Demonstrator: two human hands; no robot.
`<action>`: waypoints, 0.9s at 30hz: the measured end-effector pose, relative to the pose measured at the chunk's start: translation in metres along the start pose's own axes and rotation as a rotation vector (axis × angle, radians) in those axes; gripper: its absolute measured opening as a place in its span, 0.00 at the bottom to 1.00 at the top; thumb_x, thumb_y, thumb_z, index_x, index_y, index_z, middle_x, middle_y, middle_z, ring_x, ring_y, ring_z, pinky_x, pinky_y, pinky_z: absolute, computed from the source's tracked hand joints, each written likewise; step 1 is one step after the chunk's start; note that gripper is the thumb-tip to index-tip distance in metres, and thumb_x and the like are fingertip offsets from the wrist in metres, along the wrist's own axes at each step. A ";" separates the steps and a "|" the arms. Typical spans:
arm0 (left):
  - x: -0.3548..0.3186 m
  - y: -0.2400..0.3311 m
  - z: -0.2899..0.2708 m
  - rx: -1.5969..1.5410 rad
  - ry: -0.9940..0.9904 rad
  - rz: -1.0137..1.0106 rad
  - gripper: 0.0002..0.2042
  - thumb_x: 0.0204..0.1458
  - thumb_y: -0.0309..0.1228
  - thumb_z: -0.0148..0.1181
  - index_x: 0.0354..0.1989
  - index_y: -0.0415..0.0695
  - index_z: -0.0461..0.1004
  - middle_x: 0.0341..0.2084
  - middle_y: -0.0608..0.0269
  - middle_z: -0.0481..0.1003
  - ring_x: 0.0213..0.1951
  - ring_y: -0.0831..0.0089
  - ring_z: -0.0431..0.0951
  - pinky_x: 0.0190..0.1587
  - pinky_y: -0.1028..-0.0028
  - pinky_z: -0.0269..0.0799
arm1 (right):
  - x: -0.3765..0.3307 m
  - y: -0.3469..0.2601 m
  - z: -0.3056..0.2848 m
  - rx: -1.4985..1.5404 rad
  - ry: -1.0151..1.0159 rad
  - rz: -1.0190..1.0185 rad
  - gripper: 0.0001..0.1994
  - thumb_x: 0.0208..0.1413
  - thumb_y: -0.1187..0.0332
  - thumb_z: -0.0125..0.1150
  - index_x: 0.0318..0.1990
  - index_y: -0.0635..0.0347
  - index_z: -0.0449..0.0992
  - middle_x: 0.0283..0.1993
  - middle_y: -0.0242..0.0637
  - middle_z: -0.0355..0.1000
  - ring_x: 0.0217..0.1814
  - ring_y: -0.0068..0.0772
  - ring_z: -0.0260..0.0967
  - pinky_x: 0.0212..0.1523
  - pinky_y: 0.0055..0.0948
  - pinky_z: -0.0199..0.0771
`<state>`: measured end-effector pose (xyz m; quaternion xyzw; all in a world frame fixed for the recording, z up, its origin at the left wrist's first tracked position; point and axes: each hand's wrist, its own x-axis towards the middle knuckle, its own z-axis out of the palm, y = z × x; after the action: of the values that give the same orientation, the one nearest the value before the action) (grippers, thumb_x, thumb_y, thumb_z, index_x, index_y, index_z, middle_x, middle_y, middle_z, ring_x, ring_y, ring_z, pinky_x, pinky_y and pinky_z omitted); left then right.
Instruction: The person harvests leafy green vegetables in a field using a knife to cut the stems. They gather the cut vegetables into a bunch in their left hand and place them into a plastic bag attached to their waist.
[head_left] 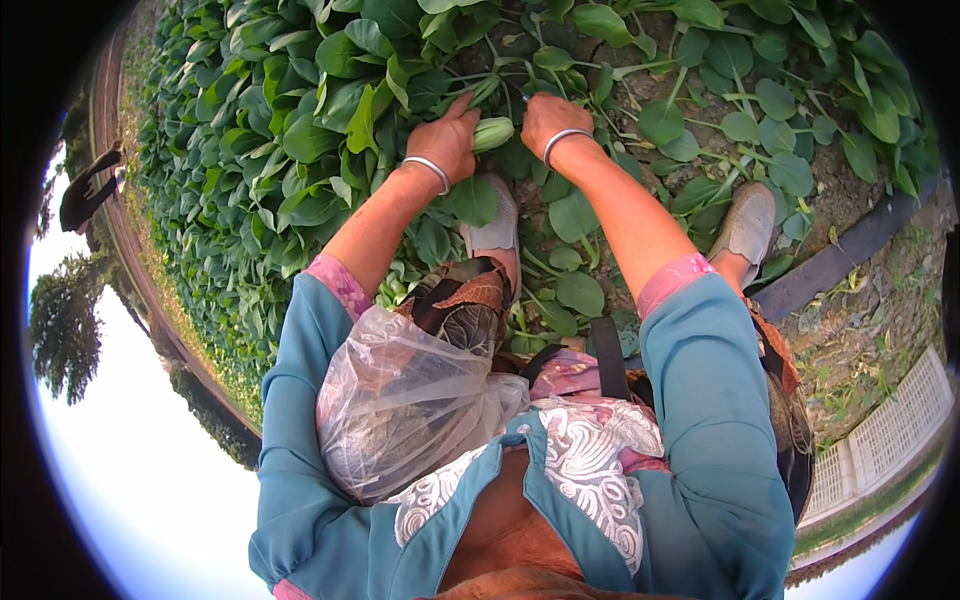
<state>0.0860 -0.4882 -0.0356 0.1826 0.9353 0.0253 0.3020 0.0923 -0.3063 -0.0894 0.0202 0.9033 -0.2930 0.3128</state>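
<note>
My left hand [447,138] is closed round a leafy green, a bok choy [492,134], whose pale green base points toward my right hand. Its leaves run off among the standing plants, so I cannot tell where they end. Just to the right, my right hand [556,128] is curled into a grip low among the stems. A tiny bluish bit shows at its fingers, but the rest of what it holds is hidden. Dense bok choy plants [330,140] crowd the left side. Sparser bok choy [735,125] sprawls over soil on the right.
My grey shoes, one [492,225] between my arms and one [748,222] on the right, stand among leaves. A clear plastic bag [400,410] covers my left knee. A dark strip [850,250] edges the bed, with a white lattice panel [890,430] beyond. A dark-clothed person [88,192] is far left.
</note>
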 end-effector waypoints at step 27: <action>-0.045 0.051 -0.064 -0.750 0.238 0.229 0.32 0.35 0.17 0.66 0.56 0.36 0.71 0.61 0.52 0.67 0.58 0.64 0.72 0.59 0.69 0.67 | -0.029 0.004 -0.056 1.470 0.137 -0.180 0.12 0.50 0.63 0.72 0.31 0.60 0.77 0.19 0.23 0.66 0.16 0.11 0.58 0.15 0.18 0.58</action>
<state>0.0997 -0.4524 0.0499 0.1585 0.8632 0.4190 0.2327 0.0854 -0.2678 -0.0393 0.1684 0.4897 -0.8445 0.1364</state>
